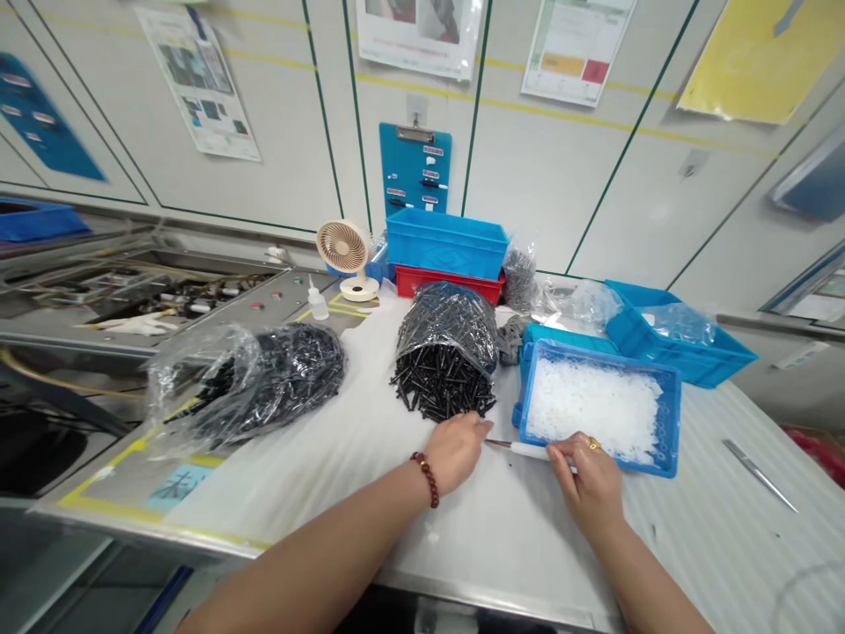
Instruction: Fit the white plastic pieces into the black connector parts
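My left hand (pixel 455 451), with a bead bracelet at the wrist, is closed at the near edge of a heap of small black rod-shaped parts (pixel 442 379). Its fingers are pinched together, and whatever is between them is hidden. The heap spills from a clear plastic bag (pixel 449 317). In my right hand (pixel 590 480) is a slim white-handled tool (pixel 528 450), whose thin metal tip points left and reaches close to my left fingertips. Behind that hand stands a blue tray (pixel 668 431) filled with small white translucent pieces (pixel 591 405).
Another bag of black parts (pixel 290 374) lies at left. Tweezers (pixel 759 475) rest at right. Toward the back are a fan (pixel 344 251), a squeeze bottle (pixel 318 301), a blue bin (pixel 449 246) on a red bin (pixel 413 282), and an angled blue bin (pixel 700 352).
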Tool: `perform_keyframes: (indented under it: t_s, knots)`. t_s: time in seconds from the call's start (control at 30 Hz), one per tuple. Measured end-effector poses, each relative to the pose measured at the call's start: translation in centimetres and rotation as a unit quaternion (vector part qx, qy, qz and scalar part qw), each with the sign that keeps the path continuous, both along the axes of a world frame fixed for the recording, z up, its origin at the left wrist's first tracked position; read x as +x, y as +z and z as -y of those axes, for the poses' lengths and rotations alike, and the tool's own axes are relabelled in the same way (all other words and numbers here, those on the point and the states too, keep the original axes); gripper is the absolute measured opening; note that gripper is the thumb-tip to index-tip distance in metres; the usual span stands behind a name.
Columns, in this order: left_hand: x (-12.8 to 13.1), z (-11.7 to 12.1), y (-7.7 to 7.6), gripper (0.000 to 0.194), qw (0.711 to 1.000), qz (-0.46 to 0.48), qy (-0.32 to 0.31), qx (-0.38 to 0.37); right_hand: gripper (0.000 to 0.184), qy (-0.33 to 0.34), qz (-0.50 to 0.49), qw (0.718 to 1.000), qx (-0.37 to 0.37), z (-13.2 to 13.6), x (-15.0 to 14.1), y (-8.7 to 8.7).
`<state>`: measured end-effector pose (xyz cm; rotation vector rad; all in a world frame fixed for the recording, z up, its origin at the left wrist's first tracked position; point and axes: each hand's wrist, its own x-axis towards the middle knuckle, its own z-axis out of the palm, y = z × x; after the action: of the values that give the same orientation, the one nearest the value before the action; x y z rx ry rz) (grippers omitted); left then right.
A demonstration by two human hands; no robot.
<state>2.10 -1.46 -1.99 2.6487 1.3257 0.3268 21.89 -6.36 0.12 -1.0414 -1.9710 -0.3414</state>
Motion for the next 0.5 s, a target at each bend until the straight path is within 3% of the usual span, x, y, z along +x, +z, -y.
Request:
perform_keyframes:
  t_s: [0.13,0.5]
  knots:
    - [0.12,-0.16,-0.38,0.042,1.000,-0.002,0.001,-0.017,0.016,-0.004,0.012,1.000,0.006,-0.06,0.02,-0.08]
    - [0.07,-0.07,-0.01,0.035,0.999,0.043,0.019,-0.025,0.016,-0.017,0.016,1.000,0.012,-0.01,0.16,0.02]
